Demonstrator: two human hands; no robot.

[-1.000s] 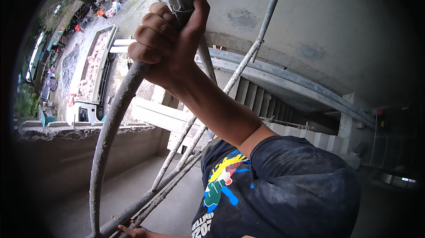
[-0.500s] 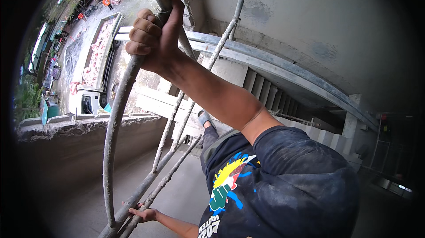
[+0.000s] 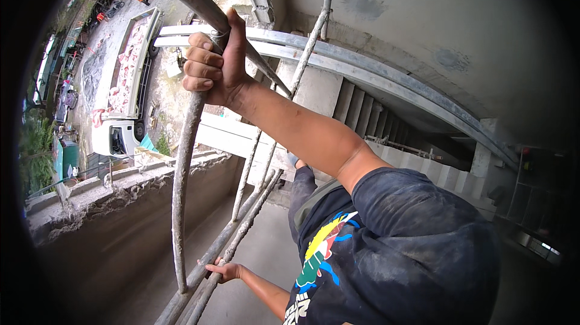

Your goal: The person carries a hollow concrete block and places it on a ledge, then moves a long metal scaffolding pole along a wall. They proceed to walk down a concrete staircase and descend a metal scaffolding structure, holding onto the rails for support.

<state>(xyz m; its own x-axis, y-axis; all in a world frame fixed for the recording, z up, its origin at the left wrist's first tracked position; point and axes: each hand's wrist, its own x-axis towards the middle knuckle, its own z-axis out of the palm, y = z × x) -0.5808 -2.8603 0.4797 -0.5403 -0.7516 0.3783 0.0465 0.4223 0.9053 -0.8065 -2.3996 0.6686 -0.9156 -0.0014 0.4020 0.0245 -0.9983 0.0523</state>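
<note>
A grey, mortar-crusted scaffold frame point(image 3: 182, 204) of welded metal tubes stretches across the left and middle of the head view. My right hand point(image 3: 211, 65), at the upper end of a long bare forearm, is closed in a fist round its tube where a curved bar meets a straight one. Lower down, my left hand point(image 3: 226, 270) has its fingers curled at the two long bars of the same frame; part of them is hidden behind the metal. Thin cross rods point(image 3: 246, 174) join the bars between my hands.
A rough broken low wall point(image 3: 139, 195) borders the left side, beyond which a loaded truck point(image 3: 124, 92) stands far below. Concrete stairs point(image 3: 362, 110) descend behind long pale rails point(image 3: 386, 83). A bare concrete wall point(image 3: 417, 17) rises at upper right.
The lower part of the scaffold frame has shifted right, and my left hand has moved up and right with it. My right hand keeps its grip, slightly lower in view. The view has also shifted.
</note>
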